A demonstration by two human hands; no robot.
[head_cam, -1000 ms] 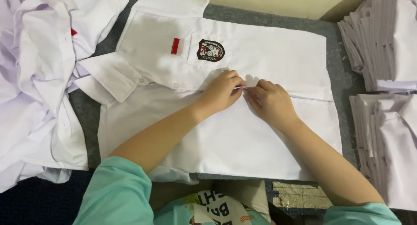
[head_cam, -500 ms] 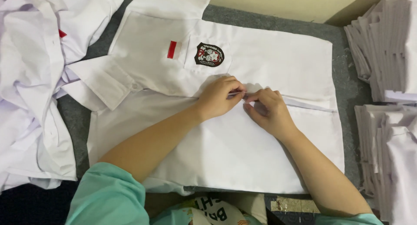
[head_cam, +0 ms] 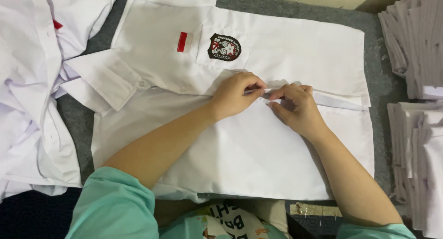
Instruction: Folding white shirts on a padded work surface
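The left hand [head_cam: 237, 95] and right hand [head_cam: 295, 109] met fingertip to fingertip, pinching the white shirt [head_cam: 258, 151] at its front placket, seemingly at a button. Keeping the edges aligned below the badge [head_cam: 224, 47], at twelve o'clock, mattered most

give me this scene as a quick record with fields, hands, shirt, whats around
left hand: fingertips pinching the front edge of the white shirt
right hand: pinching the same edge, close beside the left
shirt: laid flat on grey table, collar to the left, crest badge and red tab on chest
left side: loose heap of white shirts
right side: folded white stacks
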